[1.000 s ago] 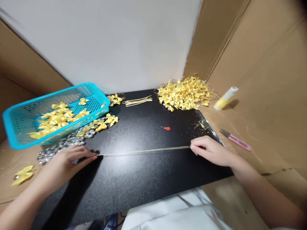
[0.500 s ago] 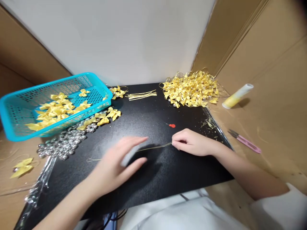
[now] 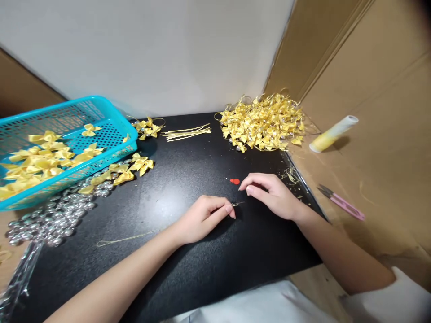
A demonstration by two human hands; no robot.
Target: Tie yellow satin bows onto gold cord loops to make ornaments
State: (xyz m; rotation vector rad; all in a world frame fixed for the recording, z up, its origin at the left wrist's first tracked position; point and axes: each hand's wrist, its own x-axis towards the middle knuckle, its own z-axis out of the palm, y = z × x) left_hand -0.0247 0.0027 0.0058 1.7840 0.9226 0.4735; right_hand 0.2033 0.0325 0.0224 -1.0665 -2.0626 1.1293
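My left hand [image 3: 208, 217] rests low over the black tabletop, thumb and fingers pinched on a thin gold cord [image 3: 237, 204]. A short end of it pokes out to the right of the fingertips; most of the strand is hidden by the hand and forearm. Behind the forearm, a looped tail of cord [image 3: 117, 240] lies on the table. My right hand [image 3: 271, 195] hovers just right of the left one, fingers bent and apart, with nothing visible in them. Close to its fingertips lies a small red piece [image 3: 235, 181].
At left stands a turquoise basket [image 3: 123, 120] of yellow ribbon bows [image 3: 50, 154], with silver beads [image 3: 54, 217] before it. Cut gold cords [image 3: 186, 132] and a heap of finished bows [image 3: 262, 123] lie at the back. Pink thread snips [image 3: 343, 204] and a spool [image 3: 333, 133] are right.
My left hand has moved right and closed on the cord. My right hand has let go of the cord and lifted slightly, its fingers now apart. The view has shifted right.
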